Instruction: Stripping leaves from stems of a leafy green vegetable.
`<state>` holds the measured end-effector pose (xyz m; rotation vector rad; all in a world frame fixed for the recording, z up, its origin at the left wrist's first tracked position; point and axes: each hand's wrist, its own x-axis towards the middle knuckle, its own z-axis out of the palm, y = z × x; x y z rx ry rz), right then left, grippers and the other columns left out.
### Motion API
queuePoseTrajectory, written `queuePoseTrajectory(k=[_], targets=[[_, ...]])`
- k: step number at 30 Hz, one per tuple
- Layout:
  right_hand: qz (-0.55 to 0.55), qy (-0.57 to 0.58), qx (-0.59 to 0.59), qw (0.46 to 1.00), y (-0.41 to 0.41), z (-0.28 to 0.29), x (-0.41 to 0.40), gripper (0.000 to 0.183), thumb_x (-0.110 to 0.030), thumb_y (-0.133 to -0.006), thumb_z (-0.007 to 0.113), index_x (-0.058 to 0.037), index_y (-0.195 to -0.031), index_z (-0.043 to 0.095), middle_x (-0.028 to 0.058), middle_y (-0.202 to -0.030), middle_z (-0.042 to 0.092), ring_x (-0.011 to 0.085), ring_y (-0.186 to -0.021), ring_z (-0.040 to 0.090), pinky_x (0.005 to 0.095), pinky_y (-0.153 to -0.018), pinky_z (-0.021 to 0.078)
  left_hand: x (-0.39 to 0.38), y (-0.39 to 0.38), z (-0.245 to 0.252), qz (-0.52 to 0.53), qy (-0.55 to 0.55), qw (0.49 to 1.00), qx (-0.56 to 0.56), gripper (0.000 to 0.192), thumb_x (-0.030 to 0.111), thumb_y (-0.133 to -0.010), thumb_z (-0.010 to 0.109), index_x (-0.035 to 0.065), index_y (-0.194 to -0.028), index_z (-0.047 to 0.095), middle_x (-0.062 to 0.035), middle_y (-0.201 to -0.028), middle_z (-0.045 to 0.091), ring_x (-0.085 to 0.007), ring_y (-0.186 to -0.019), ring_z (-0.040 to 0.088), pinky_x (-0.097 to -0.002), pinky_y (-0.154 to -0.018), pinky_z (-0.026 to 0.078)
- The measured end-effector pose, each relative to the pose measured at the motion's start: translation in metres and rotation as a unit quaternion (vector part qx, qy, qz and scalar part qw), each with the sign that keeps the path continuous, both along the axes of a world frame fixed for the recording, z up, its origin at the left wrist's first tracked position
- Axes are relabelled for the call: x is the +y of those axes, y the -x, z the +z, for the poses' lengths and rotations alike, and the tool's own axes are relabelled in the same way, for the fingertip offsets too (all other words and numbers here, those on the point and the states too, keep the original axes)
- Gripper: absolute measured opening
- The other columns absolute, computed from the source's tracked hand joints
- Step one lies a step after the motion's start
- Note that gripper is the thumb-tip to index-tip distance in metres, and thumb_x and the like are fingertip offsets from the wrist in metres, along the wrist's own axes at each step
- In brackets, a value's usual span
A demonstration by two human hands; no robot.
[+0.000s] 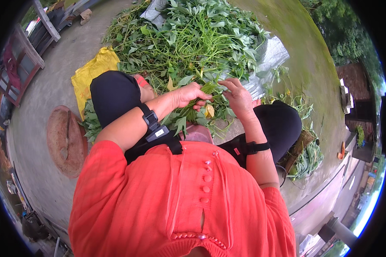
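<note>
My left hand (191,95) is closed around a bunch of green leafy stems (209,87) between my knees. Close on its right, my right hand (237,95) has thumb and forefinger at the stem tops; whether it pinches a stem is hard to tell. A yellow leaf (209,110) hangs below the bunch. Beyond both hands spreads a large heap of cut leafy vines (193,41), partly on a silvery plastic sheet (273,56). Part of a pinkish plastic object (197,133) shows beneath the bunch, largely hidden by leaves and my shirt.
A yellow woven sack (95,75) lies beside my left knee, with more leaves (91,122) below it. A round reddish basin (64,141) stands farther left. Right of my right knee is a woven basket (297,151) with greens. A wooden frame (21,64) stands at upper left.
</note>
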<state>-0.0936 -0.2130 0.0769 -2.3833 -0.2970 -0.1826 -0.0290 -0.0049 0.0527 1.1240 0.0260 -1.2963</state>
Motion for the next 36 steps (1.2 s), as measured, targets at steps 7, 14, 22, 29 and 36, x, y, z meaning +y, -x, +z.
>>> queuePoseTrajectory(k=[7,14,22,29,36], targets=[[-0.007,0.215,0.048,0.975,0.008,0.042,0.012,0.013,-0.021,-0.085,0.056,-0.0137,-0.091,0.064,0.0096,-0.083,0.062,0.0312,-0.077,0.063,0.0439,-0.065,0.0496,0.007,-0.017,0.038,0.017,-0.02,0.991,-0.13,0.01,0.01,-0.086,0.064,0.0012,-0.087,0.06,0.0002,-0.058,0.049,-0.0072,-0.045,0.042,-0.0239,-0.044,0.037],[-0.231,-0.14,0.127,0.954,-0.066,0.043,-0.046,0.018,-0.015,-0.084,0.058,-0.0015,-0.094,0.065,0.0091,-0.069,0.059,0.0217,-0.058,0.059,0.0338,-0.053,0.0453,-0.005,0.004,0.133,0.013,0.04,0.907,-0.419,0.021,0.019,-0.081,0.073,0.0058,-0.097,0.069,0.0063,-0.054,0.05,-0.0006,-0.043,0.038,-0.0191,-0.04,0.033],[-0.035,-0.542,-0.046,0.839,-0.028,0.218,-0.257,0.028,-0.018,-0.098,0.047,0.0044,-0.114,0.053,0.0095,-0.092,0.057,0.0278,-0.091,0.056,0.0327,-0.084,0.0467,0.2,-0.067,0.234,0.407,-0.239,0.655,-0.59,0.007,0.011,-0.084,0.067,0.0054,-0.084,0.063,-0.0007,-0.061,0.053,-0.0054,-0.049,0.043,-0.0231,-0.046,0.036],[-0.338,-0.312,-0.173,0.871,0.064,0.258,-0.431,0.027,-0.017,-0.093,0.052,0.0002,-0.114,0.053,0.0101,-0.097,0.059,0.022,-0.084,0.057,0.0292,-0.079,0.0461,0.383,0.013,0.078,0.07,-0.709,0.369,-0.597,0.041,0.038,-0.085,0.063,0.0018,-0.104,0.061,-0.0202,-0.079,0.066,-0.0368,-0.075,0.065,-0.0475,-0.064,0.05],[-0.56,-0.239,0.084,0.789,0.2,0.127,-0.446,0.021,-0.018,-0.088,0.056,-0.007,-0.106,0.055,0.0085,-0.086,0.058,0.0221,-0.063,0.055,0.0317,-0.06,0.049,0.391,0.119,-0.109,0.091,-0.735,0.529,-0.414,0.031,0.026,-0.08,0.067,0.0061,-0.097,0.05,-0.0156,-0.085,0.064,-0.0356,-0.081,0.064,-0.0483,-0.068,0.046]])
